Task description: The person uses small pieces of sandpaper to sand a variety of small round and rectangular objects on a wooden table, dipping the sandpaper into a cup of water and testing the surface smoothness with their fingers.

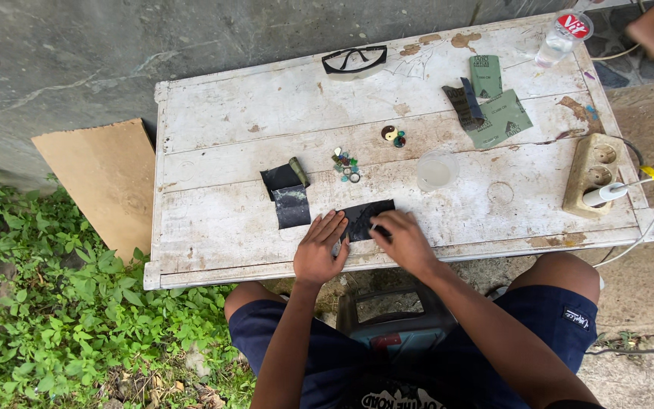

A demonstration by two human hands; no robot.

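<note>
Head view: I am pressing my left hand [319,248] flat to steady the dark abrasive sheet [367,217] on the bench [213,113], right hand [404,241] pinching something small against it.

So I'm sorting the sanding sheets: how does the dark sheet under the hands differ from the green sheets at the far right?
The dark sheet is black, single and pinned flat near the table's front edge by the left hand and right hand. The green sheets are grey-green, several overlapping, and untouched. Both lie flat on the white table.
</note>
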